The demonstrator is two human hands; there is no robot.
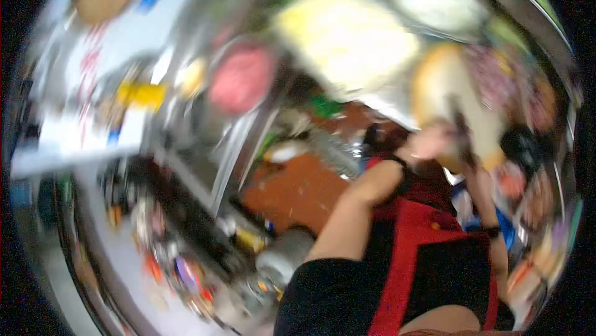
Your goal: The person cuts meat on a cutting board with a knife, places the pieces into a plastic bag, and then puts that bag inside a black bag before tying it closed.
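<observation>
Red apron (410,255) closest in, and above it the left hand (428,142) reaches up beside a dark handle (462,140) against the pale board (453,97), perhaps steadying it, finger grip too blurred to call.

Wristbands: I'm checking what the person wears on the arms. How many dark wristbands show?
2. One wristband is on the raised arm near the hand at the pale board; the other is lower right. Blur may hide more.

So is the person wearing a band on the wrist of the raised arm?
Yes, a dark wristband circles the raised arm just below the hand.
</observation>
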